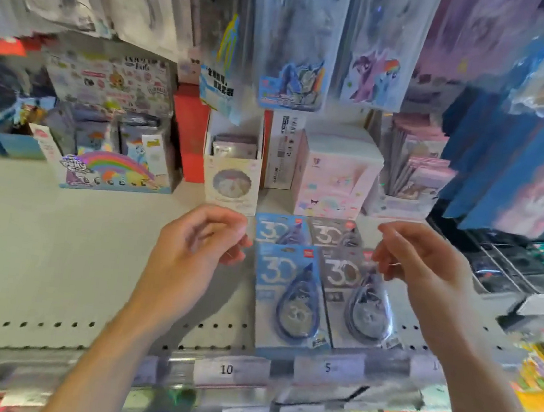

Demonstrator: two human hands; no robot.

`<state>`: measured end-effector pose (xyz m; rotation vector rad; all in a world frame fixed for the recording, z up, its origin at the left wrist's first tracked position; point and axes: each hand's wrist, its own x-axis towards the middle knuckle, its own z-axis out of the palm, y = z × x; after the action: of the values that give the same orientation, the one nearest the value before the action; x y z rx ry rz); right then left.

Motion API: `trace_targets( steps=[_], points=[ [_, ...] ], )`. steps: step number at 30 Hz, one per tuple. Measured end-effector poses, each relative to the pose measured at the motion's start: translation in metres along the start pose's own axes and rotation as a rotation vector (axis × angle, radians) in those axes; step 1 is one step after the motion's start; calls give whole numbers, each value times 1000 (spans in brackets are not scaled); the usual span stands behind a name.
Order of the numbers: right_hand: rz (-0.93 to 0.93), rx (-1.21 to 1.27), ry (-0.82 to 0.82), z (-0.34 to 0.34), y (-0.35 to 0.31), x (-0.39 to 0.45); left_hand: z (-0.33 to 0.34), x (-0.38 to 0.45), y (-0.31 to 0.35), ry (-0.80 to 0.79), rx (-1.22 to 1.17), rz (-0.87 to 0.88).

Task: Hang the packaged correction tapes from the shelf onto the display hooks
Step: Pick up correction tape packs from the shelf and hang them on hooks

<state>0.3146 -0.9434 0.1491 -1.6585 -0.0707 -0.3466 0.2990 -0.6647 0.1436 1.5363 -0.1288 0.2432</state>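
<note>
Four correction tape packs (320, 279) lie flat on the shelf (55, 249), two blue, two grey, rear pair partly overlapped; left hand (191, 250) and right hand (426, 267) hover above, fingers loosely curled, holding nothing; risk: slick overlapping blisters, a careless pinch may lift two or slide them off the edge; hooks not identifiable.

Four packaged correction tapes (320, 279) lie flat on the shelf (55, 249) in two rows: blue cards left, grey right, each seemingly bearing "30" above a teardrop dispenser.
</note>
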Motion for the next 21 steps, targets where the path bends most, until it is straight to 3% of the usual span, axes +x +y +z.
trace_targets(
  steps=[5, 14, 17, 21],
  points=[
    [39, -243, -91, -40, 27, 32, 53, 28, -8, -154, 168, -25],
    [137, -629, -321, -44, 60, 53, 101, 78, -42, -466, 1003, 227],
    [142, -570, -296, -42, 63, 54, 102, 81, -44, -470, 1010, 200],
    [241, -198, -262, -44, 52, 60, 105, 87, -35, -442, 767, 103]
  ],
)
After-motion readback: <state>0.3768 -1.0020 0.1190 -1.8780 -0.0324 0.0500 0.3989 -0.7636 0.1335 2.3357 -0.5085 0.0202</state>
